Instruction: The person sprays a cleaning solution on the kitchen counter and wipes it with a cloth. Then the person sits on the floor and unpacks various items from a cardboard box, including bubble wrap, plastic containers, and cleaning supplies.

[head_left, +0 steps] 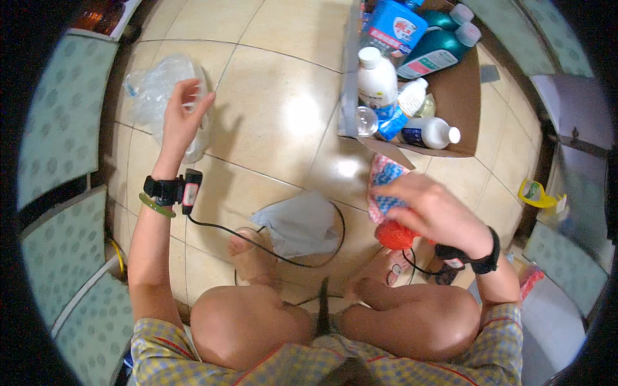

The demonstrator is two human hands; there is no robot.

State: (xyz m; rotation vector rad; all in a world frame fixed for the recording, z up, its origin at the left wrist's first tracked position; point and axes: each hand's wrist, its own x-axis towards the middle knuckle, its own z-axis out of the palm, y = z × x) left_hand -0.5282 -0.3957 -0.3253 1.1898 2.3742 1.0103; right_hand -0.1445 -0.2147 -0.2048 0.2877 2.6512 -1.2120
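Note:
My left hand [186,111] is raised with fingers apart, over or in front of a clear plastic bag [161,91] on the tiled floor; it holds nothing that I can see. My right hand [415,200], slightly blurred, is shut on a pink, blue and white patterned cloth [384,183] near the lower flap of a cardboard box [463,116]. Just under my right fingers is a red mesh-like bundle [396,235]; whether I touch it cannot be told. A pale thin plastic bag [304,224] lies on the floor between my feet.
The box holds white bottles [376,79], dark green bottles [437,50] and a blue container [393,29]. Black cables run from both wrists past my feet. Patterned cabinet doors [67,106] line the left. A yellow plastic item [536,193] is at the right.

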